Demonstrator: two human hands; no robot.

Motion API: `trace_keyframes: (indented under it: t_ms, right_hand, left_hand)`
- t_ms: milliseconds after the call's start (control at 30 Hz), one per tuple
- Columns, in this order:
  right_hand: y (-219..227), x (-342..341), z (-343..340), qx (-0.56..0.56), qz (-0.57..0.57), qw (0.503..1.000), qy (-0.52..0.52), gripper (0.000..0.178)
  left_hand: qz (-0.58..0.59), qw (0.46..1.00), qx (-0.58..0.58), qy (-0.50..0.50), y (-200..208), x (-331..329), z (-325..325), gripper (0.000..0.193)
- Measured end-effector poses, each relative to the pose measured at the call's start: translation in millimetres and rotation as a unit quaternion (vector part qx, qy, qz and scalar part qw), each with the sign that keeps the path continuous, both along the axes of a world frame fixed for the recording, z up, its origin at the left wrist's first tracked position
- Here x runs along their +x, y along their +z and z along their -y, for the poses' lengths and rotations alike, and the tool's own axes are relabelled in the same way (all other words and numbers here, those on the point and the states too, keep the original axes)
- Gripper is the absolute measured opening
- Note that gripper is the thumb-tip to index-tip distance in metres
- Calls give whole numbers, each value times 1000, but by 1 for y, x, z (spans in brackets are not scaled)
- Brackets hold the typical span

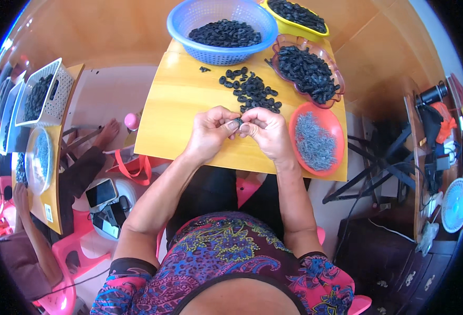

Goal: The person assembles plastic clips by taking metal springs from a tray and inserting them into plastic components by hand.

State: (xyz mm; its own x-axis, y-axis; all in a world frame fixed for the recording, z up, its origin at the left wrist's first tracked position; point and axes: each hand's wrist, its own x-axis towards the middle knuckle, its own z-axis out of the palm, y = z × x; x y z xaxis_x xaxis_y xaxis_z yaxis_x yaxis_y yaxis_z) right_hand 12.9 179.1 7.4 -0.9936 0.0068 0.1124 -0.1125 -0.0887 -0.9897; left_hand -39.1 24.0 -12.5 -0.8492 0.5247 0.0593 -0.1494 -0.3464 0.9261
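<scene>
Over the near edge of the yellow table (168, 126), my left hand (210, 130) and my right hand (268, 131) meet with thumbs and fingertips pinched together. Between them is a small dark part (238, 121), mostly covered by the fingers, so its exact shape is hidden. Just beyond the fingertips lies a loose pile of small black ring-like pieces (255, 93). To the right of my right hand sits an orange-red plate (338, 139) heaped with small grey metal pieces (315, 142), which look like screws or pins.
A blue colander (223, 56) of black pieces stands at the back. Right of it are a yellow basket (294, 29) and a pink scalloped tray (338, 79), both holding black parts. At left, another person sits by a table with a white basket (58, 94). A fan (456, 205) stands far right.
</scene>
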Motion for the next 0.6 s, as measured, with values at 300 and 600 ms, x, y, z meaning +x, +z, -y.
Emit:
trace_keyframes:
  t_ms: [300,600]
  right_hand:
    - [32,-4,-86,96,24,963,-252,11]
    - [50,0,-176,425,38,843,-328,23]
  left_hand:
    - [-36,991,-94,86,-2,-5,5,38]
    - [-103,961,-185,179,-17,-21,10,27]
